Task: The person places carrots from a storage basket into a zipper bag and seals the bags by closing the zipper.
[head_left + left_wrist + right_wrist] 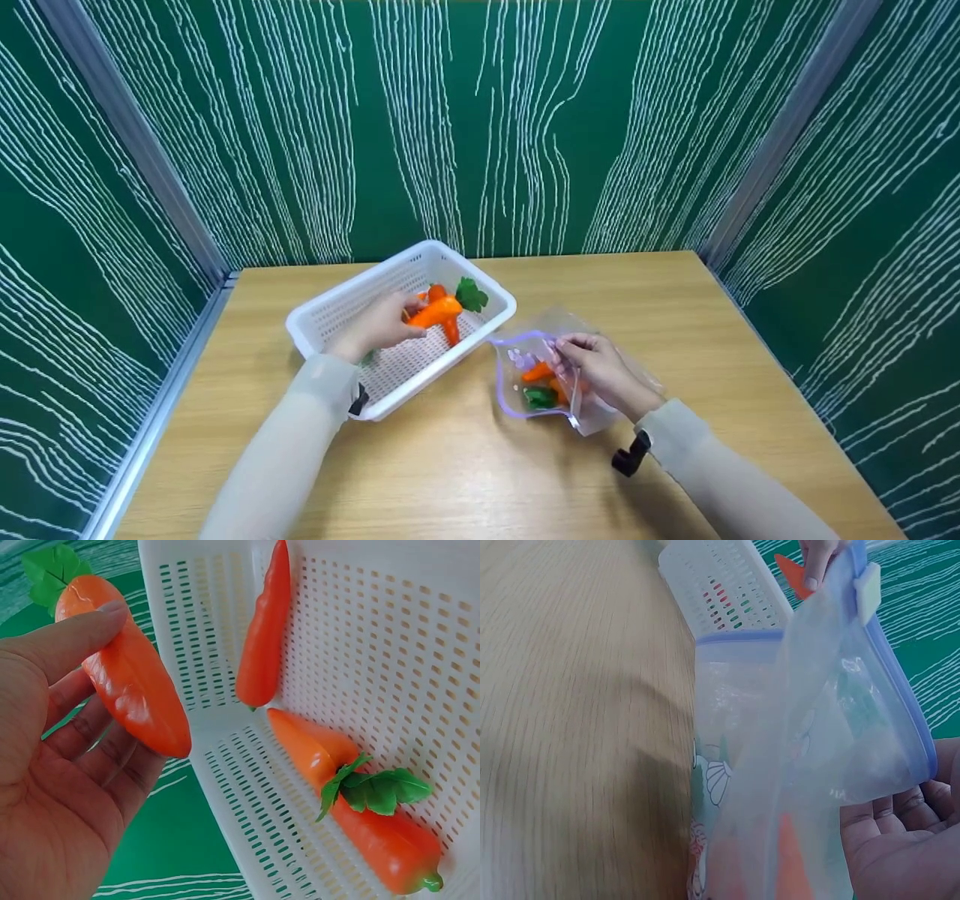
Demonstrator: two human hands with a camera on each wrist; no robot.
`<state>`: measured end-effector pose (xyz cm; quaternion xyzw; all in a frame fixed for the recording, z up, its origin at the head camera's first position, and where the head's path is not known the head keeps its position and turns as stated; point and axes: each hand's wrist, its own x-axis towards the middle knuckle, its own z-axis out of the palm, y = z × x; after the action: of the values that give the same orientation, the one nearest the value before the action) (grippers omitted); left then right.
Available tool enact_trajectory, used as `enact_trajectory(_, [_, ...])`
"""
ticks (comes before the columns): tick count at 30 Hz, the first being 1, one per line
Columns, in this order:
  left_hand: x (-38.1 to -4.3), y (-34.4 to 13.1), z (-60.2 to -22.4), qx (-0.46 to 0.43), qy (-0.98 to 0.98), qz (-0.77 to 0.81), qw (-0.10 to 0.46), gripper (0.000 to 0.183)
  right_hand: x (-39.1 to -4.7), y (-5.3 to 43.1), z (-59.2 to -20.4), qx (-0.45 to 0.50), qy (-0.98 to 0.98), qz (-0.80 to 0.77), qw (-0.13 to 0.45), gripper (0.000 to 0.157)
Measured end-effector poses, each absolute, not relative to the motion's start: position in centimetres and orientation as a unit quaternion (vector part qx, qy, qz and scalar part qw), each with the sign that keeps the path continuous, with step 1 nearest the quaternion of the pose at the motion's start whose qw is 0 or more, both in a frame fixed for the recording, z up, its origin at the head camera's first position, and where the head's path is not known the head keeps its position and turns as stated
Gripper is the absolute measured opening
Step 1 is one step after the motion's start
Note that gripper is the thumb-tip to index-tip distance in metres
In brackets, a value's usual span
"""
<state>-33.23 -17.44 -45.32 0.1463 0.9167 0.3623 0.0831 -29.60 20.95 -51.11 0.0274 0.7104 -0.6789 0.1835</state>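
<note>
Left side: While the left grip point(379, 324) pinches an orange carrot point(127, 682) between thumb and fingers, its wrist passes over the near left rim of the white basket point(446, 360).
Held carrot: glossy, within the basket's outline in the head view, a green leaf point(56, 574) at its thick end; its exact height is hard to tell.
Basket contents: a long red piece point(264, 645) near one wall, a tapered orange piece point(304, 746), and a red-orange pepper point(390, 844) with a green stem; dark green leaves point(382, 791) lie where these last two meet.
Right side: the right grip point(600, 371) pinches the edge of a clear plastic bag point(735, 697), just beside the basket's right end.
Bag mouth: purple-edged, parted, turned toward the basket, with a pale slider point(868, 594).
Bag front: a printed shell point(718, 781).
Bag contents: orange pieces point(537, 371) and a green piece point(540, 397), blurred by the film.
Arms: pale sleeves point(300, 435), a dark device point(632, 455) at the right wrist.
Counter: wood-grained point(450, 480).
Surround: green walls point(466, 142) with wavy white lines, grey posts point(135, 135) in the corners.
</note>
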Motion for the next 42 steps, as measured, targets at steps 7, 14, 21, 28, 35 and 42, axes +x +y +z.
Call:
enact_trajectory(7, [-32.3, -17.4, -44.7, 0.156, 0.919, 0.356, 0.068, 0.044, -29.8, 20.8, -51.1, 0.016, 0.712, -0.677, 0.185, 0.031])
enact_trajectory(14, [-31.6, -17.0, -44.2, 0.189, 0.915, 0.349, 0.073, 0.041, -30.0, 20.7, -51.1, 0.019, 0.713, -0.679, 0.172, 0.025])
enact_trajectory(21, [-31.2, -17.1, -43.7, 0.210, 0.915, 0.336, 0.076, 0.038, -30.6, 20.6, -51.0, 0.031, 0.727, -0.663, 0.174, 0.025])
enact_trajectory(28, [-30.4, -17.4, -43.5, 0.219, 0.915, 0.331, 0.072, 0.035, -30.4, 20.5, -51.0, 0.029, 0.718, -0.671, 0.182, 0.026])
enact_trajectory(35, [-29.8, -16.8, -43.1, 0.241, 0.911, 0.322, 0.090, 0.033, -30.4, 20.4, -50.9, 0.030, 0.723, -0.667, 0.176, 0.026])
enact_trajectory(42, [-29.1, -15.8, -42.7, 0.241, 0.904, 0.325, 0.140, 0.027, -30.4, 20.4, -51.0, 0.028, 0.725, -0.667, 0.171, 0.027])
